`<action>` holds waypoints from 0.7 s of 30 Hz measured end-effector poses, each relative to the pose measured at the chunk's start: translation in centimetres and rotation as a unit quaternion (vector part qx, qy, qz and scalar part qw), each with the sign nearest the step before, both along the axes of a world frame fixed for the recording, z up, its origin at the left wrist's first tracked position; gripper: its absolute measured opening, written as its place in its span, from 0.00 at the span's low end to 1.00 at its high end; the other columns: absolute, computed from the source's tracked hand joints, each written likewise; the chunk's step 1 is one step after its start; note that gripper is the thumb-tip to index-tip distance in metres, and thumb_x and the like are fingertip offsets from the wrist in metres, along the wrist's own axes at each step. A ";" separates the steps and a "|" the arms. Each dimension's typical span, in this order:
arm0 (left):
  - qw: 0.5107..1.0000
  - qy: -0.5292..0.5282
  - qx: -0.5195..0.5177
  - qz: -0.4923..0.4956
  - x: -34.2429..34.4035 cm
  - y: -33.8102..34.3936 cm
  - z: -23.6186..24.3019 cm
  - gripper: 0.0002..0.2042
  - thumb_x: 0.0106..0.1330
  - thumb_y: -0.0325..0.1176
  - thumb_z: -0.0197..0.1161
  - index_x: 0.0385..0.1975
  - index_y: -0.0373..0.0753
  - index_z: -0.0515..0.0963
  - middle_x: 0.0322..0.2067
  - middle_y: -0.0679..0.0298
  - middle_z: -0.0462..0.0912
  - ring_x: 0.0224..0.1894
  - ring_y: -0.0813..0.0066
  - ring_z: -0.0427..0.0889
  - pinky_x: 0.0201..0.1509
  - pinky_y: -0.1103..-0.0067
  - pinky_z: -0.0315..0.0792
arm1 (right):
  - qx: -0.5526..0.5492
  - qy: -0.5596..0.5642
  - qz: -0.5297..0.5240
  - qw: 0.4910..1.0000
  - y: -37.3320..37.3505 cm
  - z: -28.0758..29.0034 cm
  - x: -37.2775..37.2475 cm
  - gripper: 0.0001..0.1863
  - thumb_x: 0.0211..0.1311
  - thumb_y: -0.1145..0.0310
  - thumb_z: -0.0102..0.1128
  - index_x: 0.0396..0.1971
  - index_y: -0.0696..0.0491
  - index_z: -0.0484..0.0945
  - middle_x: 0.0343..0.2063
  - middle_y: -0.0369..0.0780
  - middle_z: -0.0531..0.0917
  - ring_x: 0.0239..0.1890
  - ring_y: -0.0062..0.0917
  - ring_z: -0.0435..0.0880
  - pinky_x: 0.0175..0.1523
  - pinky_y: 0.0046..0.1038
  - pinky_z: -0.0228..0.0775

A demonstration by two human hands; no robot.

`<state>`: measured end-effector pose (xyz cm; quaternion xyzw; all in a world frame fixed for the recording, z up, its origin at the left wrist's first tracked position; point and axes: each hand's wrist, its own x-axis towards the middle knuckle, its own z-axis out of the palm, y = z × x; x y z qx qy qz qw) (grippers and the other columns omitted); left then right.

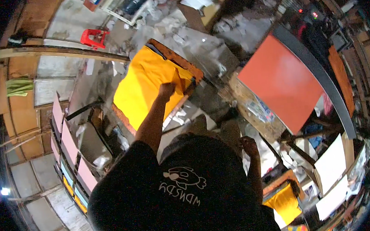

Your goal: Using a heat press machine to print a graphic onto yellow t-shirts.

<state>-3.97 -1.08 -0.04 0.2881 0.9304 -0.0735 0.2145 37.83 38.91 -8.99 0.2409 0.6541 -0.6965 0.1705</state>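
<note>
A bright yellow cloth (138, 85) lies over a low board with a worn orange-brown edge (176, 58). My left hand (166, 91) is closed on the cloth towards its right side, where the fabric bunches up in folds. Down by my right side hangs my right hand (249, 146), apart from the yellow cloth. Its fingers look curled, but whether they hold anything is too dark to make out.
A large orange-red panel (281, 83) with a dark grey curved edge strip stands to the right. Beside my right arm is a smaller yellow cloth (284, 203). Pink panels (72, 145) stand at left. A red plastic stool (95, 38) and scattered pale scraps (179, 30) lie beyond.
</note>
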 end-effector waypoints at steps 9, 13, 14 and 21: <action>0.608 -0.238 0.615 0.443 6.3 -7.6 9.3 0.20 0.72 0.46 0.53 0.50 0.34 0.75 0.43 0.63 0.82 0.44 0.70 0.81 0.46 0.73 0.75 | -0.232 0.128 0.151 0.952 -13.5 8.5 -19.1 0.37 0.56 0.45 0.65 0.57 0.58 0.70 0.46 0.48 0.79 0.49 0.36 0.79 0.52 0.37 0.72; 0.547 -0.291 0.653 0.436 7.5 -9.8 14.7 0.19 0.73 0.44 0.51 0.50 0.33 0.74 0.44 0.62 0.81 0.45 0.69 0.81 0.50 0.71 0.76 | 0.160 0.313 0.263 0.898 -26.7 18.4 -27.2 0.42 0.49 0.46 0.72 0.58 0.58 0.69 0.49 0.52 0.79 0.52 0.42 0.78 0.52 0.39 0.72; 0.540 -0.290 0.659 0.436 8.3 -10.9 16.0 0.19 0.73 0.44 0.51 0.50 0.33 0.74 0.44 0.62 0.81 0.45 0.69 0.81 0.50 0.71 0.76 | 0.187 0.299 0.293 0.889 -30.2 20.8 -28.1 0.43 0.46 0.47 0.74 0.57 0.59 0.69 0.48 0.52 0.79 0.51 0.43 0.79 0.51 0.39 0.73; 0.388 -0.250 0.804 0.375 7.7 -19.3 23.7 0.19 0.73 0.42 0.51 0.53 0.33 0.72 0.48 0.58 0.80 0.49 0.63 0.80 0.54 0.66 0.76 | 0.213 0.134 0.247 0.936 -47.1 13.7 -31.6 0.27 0.52 0.55 0.69 0.45 0.61 0.76 0.37 0.52 0.83 0.43 0.45 0.82 0.47 0.39 0.74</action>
